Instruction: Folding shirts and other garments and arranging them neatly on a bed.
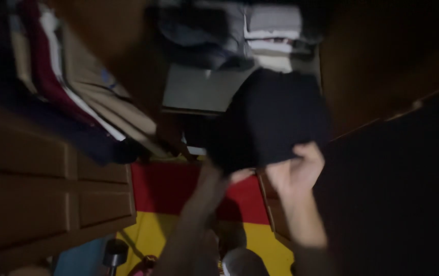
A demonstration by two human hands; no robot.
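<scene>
Both hands raised before an open wooden wardrobe point(30, 168): right hand point(298, 168) clenched on the lower edge of a dark folded garment point(275, 120), left hand point(229, 176) under it, grip too blurred to tell. Stacked clothes point(273, 38) behind.

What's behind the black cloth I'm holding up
Behind the black cloth, folded light clothes sit on a shelf. Whatever lies directly behind it is covered.
</scene>
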